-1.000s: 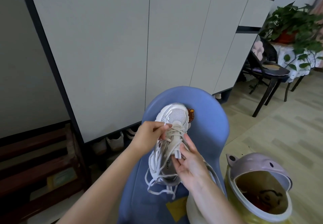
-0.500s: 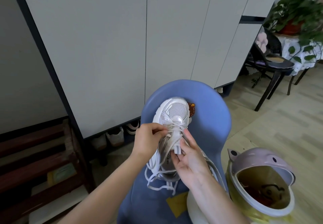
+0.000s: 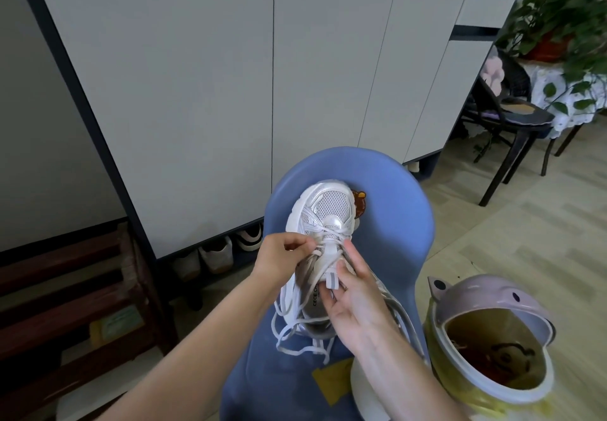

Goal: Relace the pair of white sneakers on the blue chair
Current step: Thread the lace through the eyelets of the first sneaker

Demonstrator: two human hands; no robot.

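Note:
A white mesh sneaker [image 3: 323,210] leans toe-up against the back of the blue chair [image 3: 391,223]. My left hand [image 3: 282,261] pinches a white lace [image 3: 323,233] at the shoe's left eyelets. My right hand [image 3: 356,292] holds the sneaker's tongue [image 3: 331,277] between thumb and fingers, with its palm over the shoe's right side. Loose lace ends [image 3: 295,345] hang below the heel onto the seat. Part of a second white shoe [image 3: 364,387] shows under my right forearm.
A pink-lidded bin [image 3: 492,302] with a yellow liner stands open at the right of the chair. Grey cabinet doors [image 3: 230,75] rise behind, with shoes [image 3: 216,256] beneath. A dark wooden rack [image 3: 65,289] is at the left, a black chair [image 3: 505,118] and plants [image 3: 558,16] at the far right.
The view shifted slightly; the sneaker and both hands stay in nearly the same grip. My left fingers have worked along the lace near the upper eyelets.

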